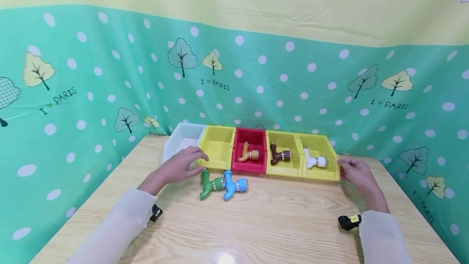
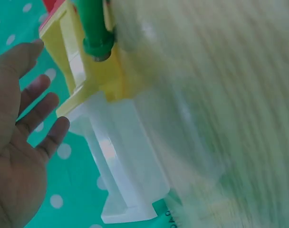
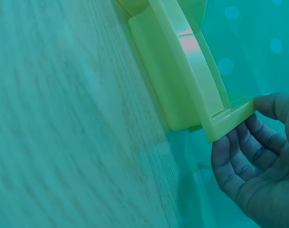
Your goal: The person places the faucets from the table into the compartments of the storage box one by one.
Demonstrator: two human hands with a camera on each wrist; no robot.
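My left hand (image 1: pixel 180 166) hovers with loosely bent fingers over the front of the left yellow bin (image 1: pixel 216 146), holding nothing. Just right of it on the table lie a green tap (image 1: pixel 207 185) and a light blue tap (image 1: pixel 230 185) side by side. In the left wrist view the fingers (image 2: pixel 37 107) are spread apart. At the row's far right, my right hand (image 1: pixel 360 177) grips the side rim of the end yellow bin (image 1: pixel 322 174), thumb on top and fingers beneath in the right wrist view. That bin holds a white tap (image 1: pixel 313 160).
A white bin (image 1: pixel 170 144) ends the row at left. The red bin (image 1: pixel 249 169) holds an orange-brown tap (image 1: pixel 249 152); the neighbouring yellow bin (image 1: pixel 283 170) holds a dark brown tap (image 1: pixel 279 155). All stand on a wooden table (image 1: pixel 256 223) against a patterned cloth (image 1: pixel 278 80).
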